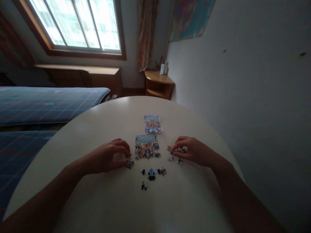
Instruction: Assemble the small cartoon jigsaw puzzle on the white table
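My left hand (110, 156) rests on the table with curled fingers. Its thumb and fingertips close on the edge of a small puzzle piece (130, 165). On the other side, my right hand (189, 150) pinches a dark puzzle piece (172, 152), and more pieces are partly hidden under its fingers. Between the hands lies a joined block of jigsaw puzzle (146, 147) with colourful cartoon figures and an uneven lower right edge. Below it is a joined strip of pieces (151, 172) with a blue figure. One loose piece (144, 185) sits nearer to me.
Beyond the puzzle lies a printed picture sheet (153, 124) with similar artwork. Several loose pieces (179, 161) are scattered by my right hand. The round white table (116, 200) stands beside a wall (243, 97) on the right and a plaid-covered bed (48, 103) on the left.
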`<state>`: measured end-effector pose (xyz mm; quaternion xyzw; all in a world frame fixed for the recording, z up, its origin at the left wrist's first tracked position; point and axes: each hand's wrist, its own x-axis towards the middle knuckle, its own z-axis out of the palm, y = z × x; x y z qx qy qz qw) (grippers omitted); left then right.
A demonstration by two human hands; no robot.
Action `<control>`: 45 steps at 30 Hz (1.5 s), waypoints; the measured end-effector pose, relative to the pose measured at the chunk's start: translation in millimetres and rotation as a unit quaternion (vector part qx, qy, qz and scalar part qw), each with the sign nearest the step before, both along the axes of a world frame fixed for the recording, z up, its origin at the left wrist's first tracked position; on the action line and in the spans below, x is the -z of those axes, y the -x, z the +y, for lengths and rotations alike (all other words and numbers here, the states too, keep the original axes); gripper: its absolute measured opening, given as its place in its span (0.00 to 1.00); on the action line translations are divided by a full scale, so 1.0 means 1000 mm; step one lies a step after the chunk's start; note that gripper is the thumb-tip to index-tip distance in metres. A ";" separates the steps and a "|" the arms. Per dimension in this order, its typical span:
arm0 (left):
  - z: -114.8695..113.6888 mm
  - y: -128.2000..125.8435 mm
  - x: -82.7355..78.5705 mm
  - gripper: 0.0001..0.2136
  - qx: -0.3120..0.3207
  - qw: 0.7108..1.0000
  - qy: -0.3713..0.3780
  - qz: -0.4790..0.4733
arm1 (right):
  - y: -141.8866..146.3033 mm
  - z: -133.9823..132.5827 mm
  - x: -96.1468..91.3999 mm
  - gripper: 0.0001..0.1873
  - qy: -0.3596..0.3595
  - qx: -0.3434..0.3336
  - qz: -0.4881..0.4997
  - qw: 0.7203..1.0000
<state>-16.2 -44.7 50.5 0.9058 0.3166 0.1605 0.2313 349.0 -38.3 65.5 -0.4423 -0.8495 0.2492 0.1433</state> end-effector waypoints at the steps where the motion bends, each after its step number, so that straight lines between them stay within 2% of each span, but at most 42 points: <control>1: -0.001 -0.002 0.000 0.05 0.000 1.000 -0.011 -0.006 | 0.003 -0.001 0.000 0.05 -0.001 -0.007 0.000 1.000; 6: -0.018 -0.025 0.004 0.06 0.015 0.998 -0.068 -0.004 | 0.025 -0.015 -0.001 0.08 0.001 -0.062 -0.008 0.998; 9: -0.030 -0.039 0.011 0.08 -0.001 0.995 -0.101 0.015 | 0.040 -0.025 -0.002 0.13 -0.005 -0.086 -0.025 0.996; 12: -0.036 -0.047 0.016 0.12 -0.004 0.993 -0.115 0.022 | 0.048 -0.030 -0.001 0.13 -0.006 -0.102 -0.047 0.994; 18: -0.031 -0.047 0.019 0.02 -0.021 0.992 -0.119 0.029 | 0.055 -0.027 0.002 0.07 -0.018 -0.108 -0.047 0.993; 22: -0.022 -0.032 0.013 0.01 -0.023 0.994 -0.103 0.022 | 0.042 -0.022 0.000 0.08 -0.014 -0.095 -0.021 0.995; 28: -0.010 -0.014 0.007 0.05 -0.034 0.995 -0.094 0.016 | -0.001 -0.004 -0.005 0.07 0.000 0.020 -0.025 0.999; 33: -0.007 -0.010 0.010 0.07 -0.049 0.994 -0.092 0.023 | -0.019 0.005 -0.003 0.09 0.006 0.080 -0.035 0.996; 39: 0.004 0.008 0.018 0.11 -0.100 0.990 -0.093 0.041 | -0.033 0.010 0.002 0.11 0.007 0.110 -0.033 0.993; 45: 0.011 0.011 0.024 0.11 -0.085 0.994 -0.065 0.035 | -0.037 0.009 -0.002 0.13 0.049 0.106 -0.029 0.993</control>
